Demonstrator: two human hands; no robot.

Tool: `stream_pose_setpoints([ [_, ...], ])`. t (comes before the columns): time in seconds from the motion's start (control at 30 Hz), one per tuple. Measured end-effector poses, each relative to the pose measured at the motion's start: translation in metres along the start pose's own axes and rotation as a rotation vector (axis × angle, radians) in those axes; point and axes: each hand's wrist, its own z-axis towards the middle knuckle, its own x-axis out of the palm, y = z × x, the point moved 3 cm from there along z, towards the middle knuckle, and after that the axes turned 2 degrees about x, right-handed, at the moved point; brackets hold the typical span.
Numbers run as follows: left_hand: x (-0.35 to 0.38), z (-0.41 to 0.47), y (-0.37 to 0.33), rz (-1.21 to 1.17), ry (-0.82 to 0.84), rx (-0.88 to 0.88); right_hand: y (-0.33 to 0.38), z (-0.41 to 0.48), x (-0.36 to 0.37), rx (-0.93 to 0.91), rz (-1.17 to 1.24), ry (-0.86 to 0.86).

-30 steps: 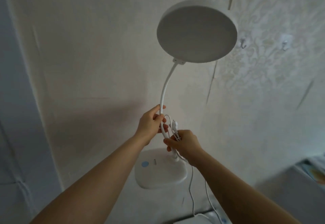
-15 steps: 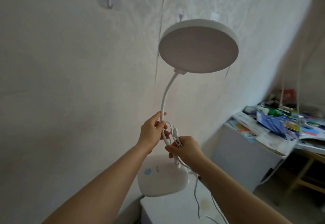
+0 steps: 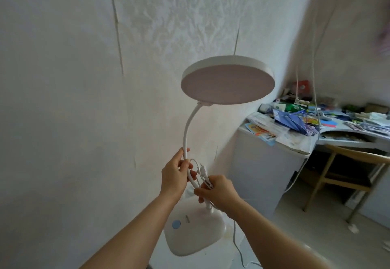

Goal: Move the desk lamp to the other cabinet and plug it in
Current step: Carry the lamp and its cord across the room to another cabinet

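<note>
Desk lamp (image 3: 228, 83) held up off any surface, in front of the pale wall (image 3: 63, 99), centre of view. Left hand (image 3: 174, 175) wrapped around the white gooseneck (image 3: 186, 133) at its lower part — fingers closed on it. Right hand (image 3: 219, 192) just right of and below the left, closed on the neck near the base together with a bunch of white cord (image 3: 195, 167); the plug (image 3: 202, 171) sticks up between the two hands. Round lamp head faces down, tilted slightly. Base (image 3: 194, 235) hangs below the hands, blue button (image 3: 176, 224) on its left. Loose cord trails down at the near right. Far right — a cluttered desk (image 3: 346, 140) with papers, a wooden chair (image 3: 348, 175) under it.
</note>
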Motion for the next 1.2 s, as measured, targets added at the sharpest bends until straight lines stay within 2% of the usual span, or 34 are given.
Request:
stream_pose_setpoints([
  [0.23,0.028,0.009,0.128,0.065,0.043,0.072,-0.097,0.063,0.072,0.016,0.036,-0.021],
  [0.5,0.058,0.005,0.271,0.039,0.039,0.069,-0.205,0.120,0.148,-0.007,0.038,-0.033],
  [0.63,0.065,-0.002,0.322,0.029,0.043,0.095,-0.247,0.141,0.181,-0.024,0.068,-0.032],
  [0.9,0.061,-0.014,0.396,0.060,-0.053,0.109,-0.295,0.170,0.235,-0.096,0.056,-0.022],
  [1.2,0.068,-0.008,0.409,0.084,-0.098,0.100,-0.309,0.192,0.241,-0.100,0.092,0.018],
])
